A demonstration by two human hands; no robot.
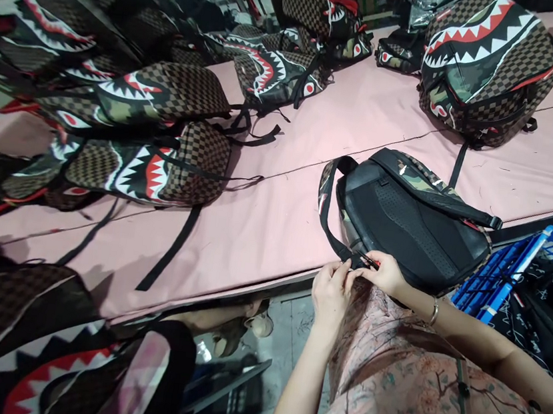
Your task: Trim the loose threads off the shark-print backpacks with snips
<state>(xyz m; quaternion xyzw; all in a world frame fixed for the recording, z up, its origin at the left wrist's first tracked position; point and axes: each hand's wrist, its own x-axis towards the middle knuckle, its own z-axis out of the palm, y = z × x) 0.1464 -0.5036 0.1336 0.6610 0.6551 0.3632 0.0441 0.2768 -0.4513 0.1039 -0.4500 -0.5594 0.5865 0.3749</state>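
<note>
A black backpack [401, 215] with camouflage sides lies back panel up at the table's front edge, right of centre. One shoulder strap [326, 203] loops off its left side and runs down to my hands. My left hand [333, 289] is closed, its fingertips pinching the lower end of that strap. Just right of it, my right hand [385, 274] is closed on a small dark tool with a bit of red, which looks like thread snips [369, 261]. The tool's tips are close to the strap end. My fingers partly cover both tool and strap.
Shark-mouth checkered backpacks lie in a row on the pink table [275, 213] at left. A fuller backpack [484, 71] stands at the back right. A blue crate [504, 275] with dark items is beside me at right. Part of another person [151, 366] shows at lower left.
</note>
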